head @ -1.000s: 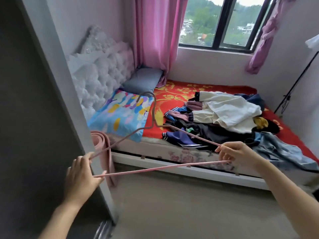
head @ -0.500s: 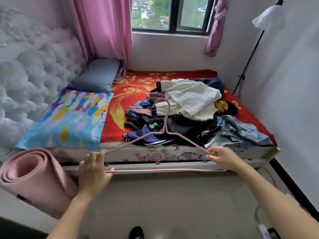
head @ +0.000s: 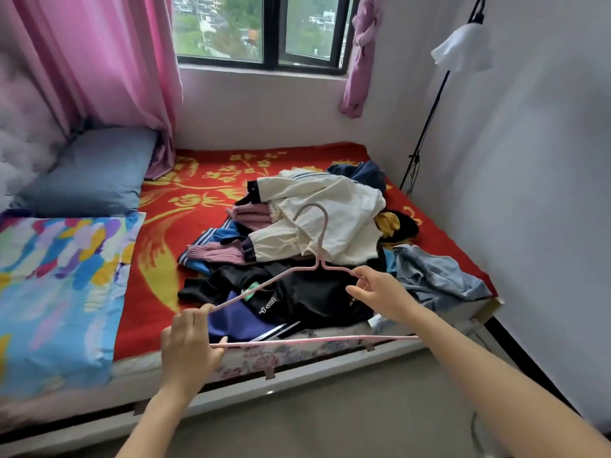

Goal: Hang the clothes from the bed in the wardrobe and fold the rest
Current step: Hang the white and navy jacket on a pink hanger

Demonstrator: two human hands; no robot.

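Observation:
A thin pink wire hanger (head: 315,259) hangs in the air over the near edge of the bed (head: 158,259), hook pointing away from me. My left hand (head: 190,347) grips its left corner. My right hand (head: 380,294) pinches the upper right arm of the hanger close to the neck; the right corner sticks out past my forearm. Under the hanger lies a heap of clothes: a cream jacket (head: 330,219) on top, a black garment (head: 297,292), a pink knit (head: 218,252), blue striped pieces (head: 238,322) and light denim (head: 433,276) at the right.
A blue pillow (head: 89,173) and a multicoloured pillow (head: 56,285) lie at the left of the red patterned blanket. Pink curtains (head: 109,61) flank the window. A lamp stand (head: 426,127) leans in the right corner by the white wall. Grey floor lies between me and the bed.
I have stepped nearer the bed and the view has swung right, away from the wardrobe. My right hand slid from the hanger's right corner up to near the neck.

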